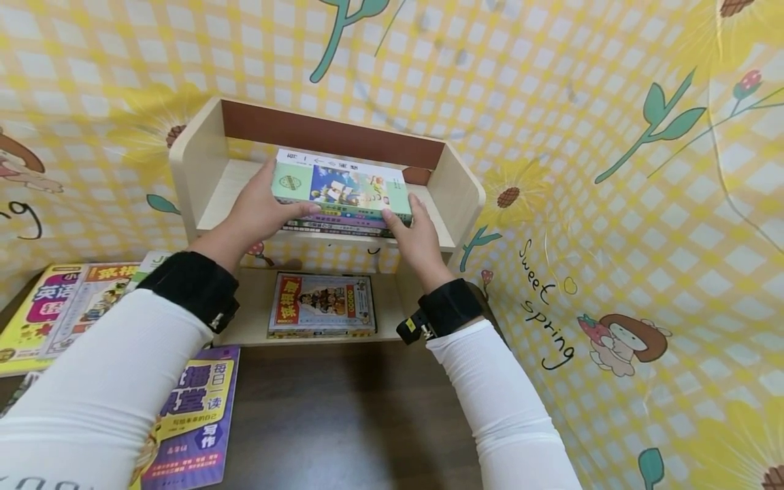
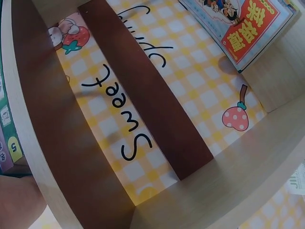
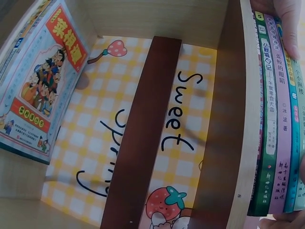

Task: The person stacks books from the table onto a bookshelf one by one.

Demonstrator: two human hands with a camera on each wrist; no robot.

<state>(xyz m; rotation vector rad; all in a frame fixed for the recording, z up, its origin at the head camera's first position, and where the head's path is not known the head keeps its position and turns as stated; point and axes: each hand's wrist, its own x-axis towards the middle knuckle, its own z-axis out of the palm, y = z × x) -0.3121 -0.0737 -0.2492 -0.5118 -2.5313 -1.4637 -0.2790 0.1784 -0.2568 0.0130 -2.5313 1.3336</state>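
Note:
On the upper board of a small wooden shelf [image 1: 444, 184] lies a stack of books [image 1: 343, 187], with a green-and-white cover on top. My left hand [image 1: 257, 197] grips the stack's left end, its thumb over the front edge. At the right end my right hand [image 1: 419, 235] holds the same stack, thumb at the front. Green, purple and teal spines [image 3: 281, 124] face out in the right wrist view, close against the board. The left wrist view shows only part of the left hand [image 2: 21, 202] beside the books' ends. Fingers behind the stack are partly hidden.
A comic-covered stack of books [image 1: 321, 303] lies on the shelf's lower board. Several colourful books [image 1: 67, 306] are at the left, and a purple book [image 1: 202, 422] lies on the dark table [image 1: 343, 415]. A yellow checked cloth [image 1: 551, 170] covers the walls behind and to the right.

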